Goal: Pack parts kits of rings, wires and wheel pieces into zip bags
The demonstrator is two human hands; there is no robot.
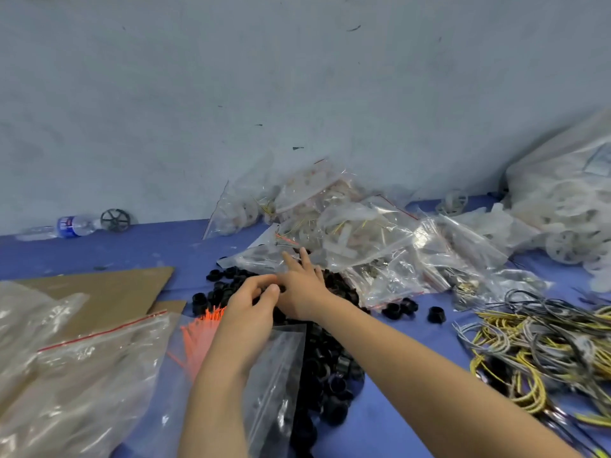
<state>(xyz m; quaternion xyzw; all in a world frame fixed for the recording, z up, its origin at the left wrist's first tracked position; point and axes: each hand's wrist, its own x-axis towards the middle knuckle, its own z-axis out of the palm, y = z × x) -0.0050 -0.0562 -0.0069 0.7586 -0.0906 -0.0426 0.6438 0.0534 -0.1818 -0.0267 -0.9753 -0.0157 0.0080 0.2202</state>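
Note:
A heap of black rings (334, 368) lies on the blue table (132, 249). My left hand (246, 312) hovers over the heap's far part with fingers curled, thumb and forefinger close together; whether it pinches a ring I cannot tell. My right hand (302, 285) reaches across, fingers spread, onto a clear zip bag (258, 259) at the heap's far edge. Another clear bag (277, 375) lies under my left forearm. A tangle of yellow and grey wires (542, 348) sits at the right. White wheel pieces (562, 249) lie far right.
Filled zip bags (363, 233) pile against the wall. Orange cable ties (198, 335) lie in a bag at the left, beside large bags (76, 368) and cardboard (109, 289). A water bottle (66, 226) and a dark wheel (115, 220) lie at the far left.

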